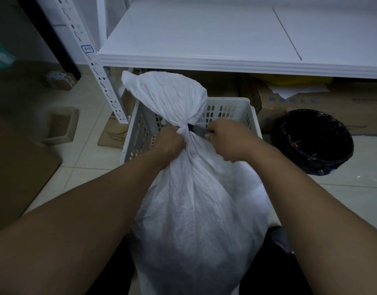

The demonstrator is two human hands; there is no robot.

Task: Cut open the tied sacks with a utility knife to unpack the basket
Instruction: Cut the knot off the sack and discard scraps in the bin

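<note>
A large white sack (196, 209) stands upright between my arms, tied at its neck, with the loose top fanning out above the knot. My left hand (170, 141) grips the sack's neck from the left, just below the tie. My right hand (228, 139) is closed on a utility knife (197, 129), whose dark tip touches the tied neck from the right. Behind the sack sits a white slotted plastic basket (250, 116); its inside is mostly hidden by the sack.
A white shelf (204, 39) overhangs the basket, with its perforated post (102, 77) to the left. A black-lined bin (313, 141) stands on the right. Cardboard boxes (343, 107) lie under the shelf, and flat cardboard (17, 167) covers the tiled floor at left.
</note>
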